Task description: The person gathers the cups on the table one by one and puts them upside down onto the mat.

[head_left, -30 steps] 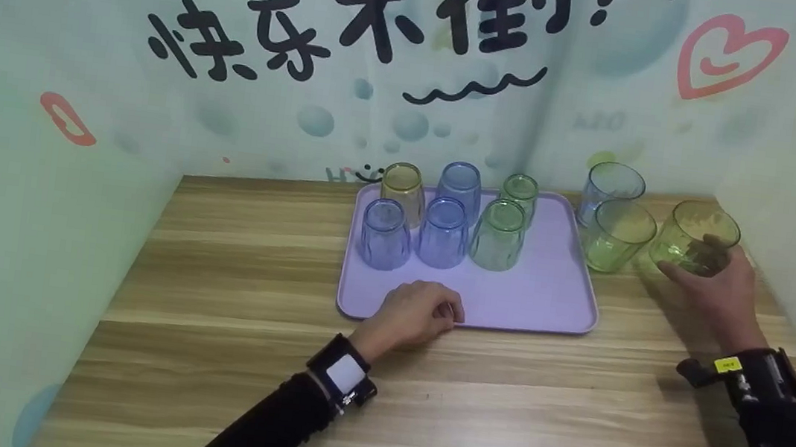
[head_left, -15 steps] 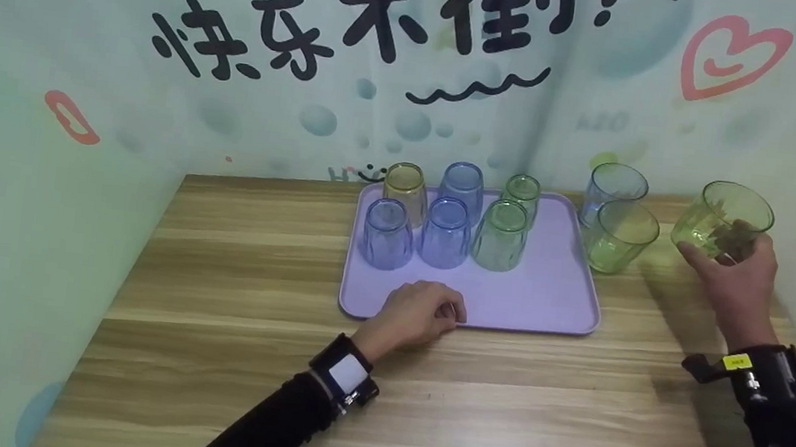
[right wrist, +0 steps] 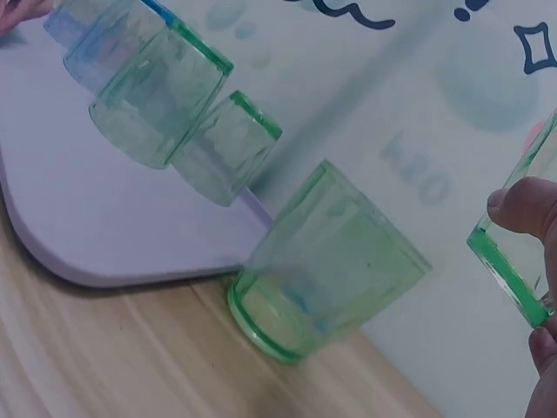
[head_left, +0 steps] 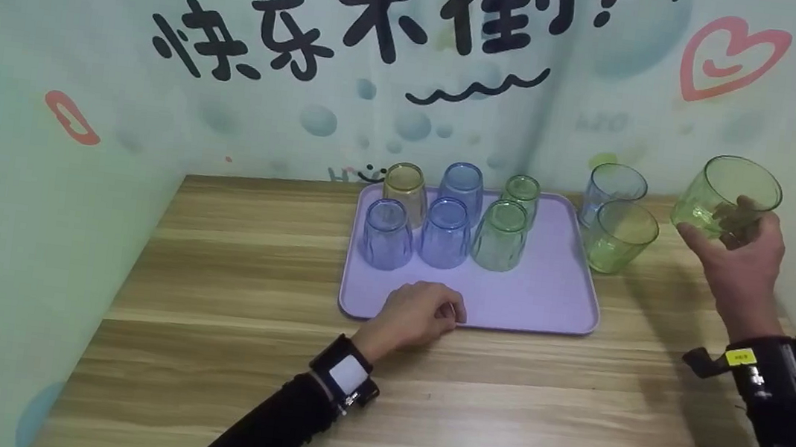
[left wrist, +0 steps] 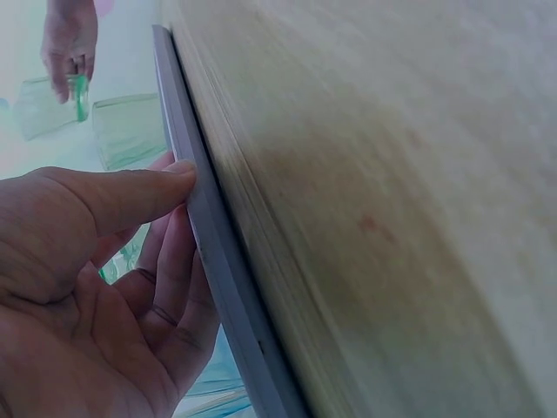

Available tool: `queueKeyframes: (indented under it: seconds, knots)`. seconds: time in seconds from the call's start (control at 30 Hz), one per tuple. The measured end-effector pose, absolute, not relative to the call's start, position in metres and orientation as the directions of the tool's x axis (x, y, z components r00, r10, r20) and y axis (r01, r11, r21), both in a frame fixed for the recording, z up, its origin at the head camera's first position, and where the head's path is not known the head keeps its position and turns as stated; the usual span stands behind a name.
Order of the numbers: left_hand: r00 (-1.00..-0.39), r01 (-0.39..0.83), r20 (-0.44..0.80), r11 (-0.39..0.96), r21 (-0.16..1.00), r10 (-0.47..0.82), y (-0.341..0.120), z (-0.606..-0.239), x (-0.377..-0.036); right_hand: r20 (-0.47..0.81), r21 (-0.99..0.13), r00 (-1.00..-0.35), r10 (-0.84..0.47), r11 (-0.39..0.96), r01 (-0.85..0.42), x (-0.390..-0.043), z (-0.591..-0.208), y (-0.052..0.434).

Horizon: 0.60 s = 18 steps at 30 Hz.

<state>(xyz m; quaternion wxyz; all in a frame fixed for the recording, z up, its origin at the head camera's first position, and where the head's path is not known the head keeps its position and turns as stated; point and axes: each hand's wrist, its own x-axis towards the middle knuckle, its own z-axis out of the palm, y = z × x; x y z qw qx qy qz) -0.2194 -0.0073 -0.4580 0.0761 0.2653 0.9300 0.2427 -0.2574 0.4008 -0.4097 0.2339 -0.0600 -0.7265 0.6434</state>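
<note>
my right hand (head_left: 738,266) holds a green cup (head_left: 729,198) up in the air at the far right, mouth upward and a little tilted, with fingers and thumb curled around its lower part. in the right wrist view i see only my thumb tip (right wrist: 522,207) on the cup's bottom edge (right wrist: 509,270); the rest of the cup is cut off.

my left hand (head_left: 414,314) rests at the near edge of the lilac tray (head_left: 539,299), the thumb (left wrist: 130,196) pressing on its rim (left wrist: 204,226) and the other fingers curled under it.

on the tray six cups stand upside down in two rows: a yellow cup (head_left: 403,188), three blue cups (head_left: 445,233) and two green ones (head_left: 499,233). between the tray and my right hand an upright green cup (head_left: 618,235) stands on the wooden table (head_left: 420,421), and a blue upright cup (head_left: 612,188) just behind it. whether these two touch, i cannot tell. the left wrist view is blurred and shows the cups only as pale shapes.
</note>
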Motion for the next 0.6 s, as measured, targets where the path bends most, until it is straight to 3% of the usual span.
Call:
queueKeyframes:
  seconds: [0.37,0.6]
  knots:
    - [-0.849,0.447,-0.023,0.742,0.499,0.527,-0.006,-0.459,-0.221,0.354,-0.911,-0.880,0.317,0.331,-0.247,-0.255,-0.394,0.380]
    - [-0.850,0.443,-0.030,0.744,0.499,0.526,-0.006,-0.458,-0.220,0.392,-0.886,-0.880,0.268,0.368,-0.282,-0.250,-0.387,0.367]
